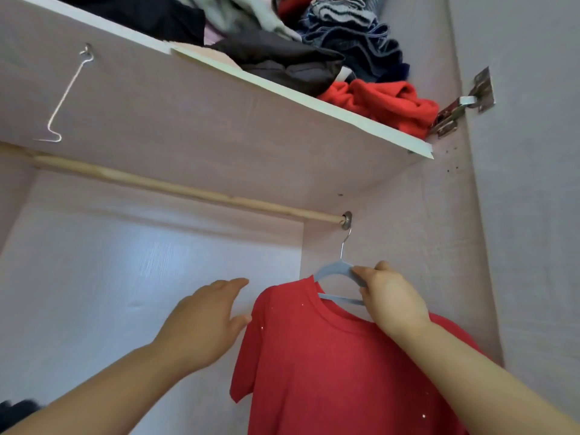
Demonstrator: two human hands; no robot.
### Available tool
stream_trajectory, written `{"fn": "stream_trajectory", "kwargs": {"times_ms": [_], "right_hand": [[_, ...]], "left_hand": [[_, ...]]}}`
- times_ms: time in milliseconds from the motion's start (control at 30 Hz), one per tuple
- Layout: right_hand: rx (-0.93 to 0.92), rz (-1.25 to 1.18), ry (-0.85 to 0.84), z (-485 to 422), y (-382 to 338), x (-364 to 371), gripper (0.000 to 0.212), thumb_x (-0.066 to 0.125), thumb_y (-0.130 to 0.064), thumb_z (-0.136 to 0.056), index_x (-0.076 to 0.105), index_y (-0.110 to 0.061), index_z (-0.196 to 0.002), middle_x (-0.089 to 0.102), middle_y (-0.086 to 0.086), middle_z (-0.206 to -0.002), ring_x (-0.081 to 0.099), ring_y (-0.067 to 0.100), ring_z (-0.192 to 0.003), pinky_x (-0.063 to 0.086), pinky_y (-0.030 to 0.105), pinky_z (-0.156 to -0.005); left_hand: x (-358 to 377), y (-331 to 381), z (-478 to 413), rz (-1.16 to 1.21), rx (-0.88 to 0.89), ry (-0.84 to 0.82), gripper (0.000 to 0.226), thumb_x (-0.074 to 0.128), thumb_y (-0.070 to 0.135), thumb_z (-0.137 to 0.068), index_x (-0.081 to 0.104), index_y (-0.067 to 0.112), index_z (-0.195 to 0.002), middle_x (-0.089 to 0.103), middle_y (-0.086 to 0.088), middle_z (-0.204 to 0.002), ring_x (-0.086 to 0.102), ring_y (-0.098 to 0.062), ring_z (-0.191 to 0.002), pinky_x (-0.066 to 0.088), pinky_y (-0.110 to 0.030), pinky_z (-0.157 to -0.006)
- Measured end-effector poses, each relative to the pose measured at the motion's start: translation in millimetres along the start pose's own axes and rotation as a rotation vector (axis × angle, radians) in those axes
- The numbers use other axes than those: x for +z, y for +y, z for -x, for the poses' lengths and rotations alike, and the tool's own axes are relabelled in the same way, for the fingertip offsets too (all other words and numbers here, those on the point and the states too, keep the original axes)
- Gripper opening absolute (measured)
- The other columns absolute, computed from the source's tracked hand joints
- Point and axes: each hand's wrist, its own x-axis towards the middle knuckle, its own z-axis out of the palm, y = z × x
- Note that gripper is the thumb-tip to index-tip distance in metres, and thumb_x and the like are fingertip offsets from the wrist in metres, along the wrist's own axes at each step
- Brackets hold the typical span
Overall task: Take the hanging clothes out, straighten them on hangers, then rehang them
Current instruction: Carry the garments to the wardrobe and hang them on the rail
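A red T-shirt hangs on a light blue hanger whose metal hook reaches up to the right end of the wooden rail. My right hand grips the hanger's right shoulder. My left hand is open beside the shirt's left shoulder, its thumb touching the sleeve seam. The rest of the rail is bare.
A shelf above the rail holds piled clothes, dark, blue and red. A bent wire hook hangs under the shelf at the left. The wardrobe's right wall stands close to the hanger. A door hinge sits at upper right.
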Motion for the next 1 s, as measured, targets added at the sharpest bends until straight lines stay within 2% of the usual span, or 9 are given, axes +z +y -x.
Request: {"fn": "stream_trajectory", "kwargs": {"times_ms": [133, 300, 433, 567, 767, 867, 1000], "right_hand": [[0.015, 0.032, 0.070, -54.4, 6.7, 13.7, 0.032, 0.043, -0.002, -0.084, 0.057, -0.018, -0.107, 0.032, 0.001, -0.084, 0.059, 0.033, -0.086, 0.038, 0.032, -0.063], [0.041, 0.064, 0.088, -96.6, 8.6, 24.6, 0.036, 0.040, 0.002, -0.086, 0.058, -0.015, -0.111, 0.035, 0.004, -0.088, 0.057, 0.031, -0.087, 0.038, 0.032, -0.066], [0.083, 0.085, 0.042, -114.9, 4.2, 33.1, 0.040, 0.041, 0.004, -0.087, 0.057, -0.014, -0.119, 0.047, 0.008, -0.108, 0.058, 0.028, -0.098, 0.044, 0.033, -0.072], [0.105, 0.072, -0.056, -116.2, 3.1, 49.5, 0.038, 0.046, 0.001, -0.088, 0.056, -0.012, -0.122, 0.047, 0.010, -0.119, 0.057, 0.028, -0.106, 0.047, 0.034, -0.085], [0.067, 0.120, -0.091, -102.4, 7.9, 65.6, 0.037, 0.052, -0.003, -0.088, 0.055, -0.013, -0.123, 0.047, 0.009, -0.115, 0.057, 0.026, -0.100, 0.047, 0.031, -0.080], [0.066, 0.089, -0.073, -97.6, 9.0, 66.1, 0.035, 0.051, -0.005, -0.088, 0.055, -0.011, -0.122, 0.049, 0.011, -0.114, 0.056, 0.028, -0.101, 0.046, 0.032, -0.081], [0.000, 0.067, -0.033, -79.7, 12.4, 68.4, 0.040, 0.050, -0.012, -0.089, 0.049, -0.013, -0.129, 0.052, 0.010, -0.114, 0.053, 0.029, -0.104, 0.046, 0.035, -0.084]], "left_hand": [[10.4, -6.7, -30.3, -0.079, -0.005, 0.065, 0.059, 0.043, 0.047, -0.093, 0.017, 0.034, -0.144, 0.035, 0.011, -0.144, 0.038, -0.009, -0.129, 0.033, -0.025, -0.103], [22.9, -15.5, -50.4, -0.122, -0.002, 0.087, 0.057, 0.040, 0.048, -0.093, 0.016, 0.035, -0.143, 0.036, 0.014, -0.142, 0.037, -0.007, -0.128, 0.034, -0.024, -0.102], [29.9, -20.8, -57.1, -0.140, -0.002, 0.104, 0.057, 0.040, 0.049, -0.093, 0.015, 0.036, -0.143, 0.036, 0.015, -0.141, 0.037, -0.006, -0.128, 0.034, -0.024, -0.102], [35.1, -23.6, -57.5, -0.153, 0.001, 0.100, 0.057, 0.039, 0.049, -0.093, 0.014, 0.037, -0.143, 0.036, 0.015, -0.141, 0.037, -0.005, -0.127, 0.033, -0.023, -0.102], [39.7, -19.4, -49.0, -0.149, 0.000, 0.070, 0.057, 0.039, 0.049, -0.093, 0.014, 0.037, -0.143, 0.037, 0.015, -0.140, 0.038, -0.006, -0.127, 0.033, -0.023, -0.102], [36.7, -14.6, -42.9, -0.147, 0.005, 0.056, 0.057, 0.039, 0.049, -0.093, 0.014, 0.037, -0.143, 0.038, 0.015, -0.139, 0.040, -0.006, -0.125, 0.034, -0.022, -0.100], [30.0, -11.9, -27.7, -0.142, -0.003, 0.015, 0.057, 0.039, 0.047, -0.094, 0.014, 0.036, -0.143, 0.038, 0.013, -0.139, 0.040, -0.008, -0.126, 0.033, -0.024, -0.101]]}}
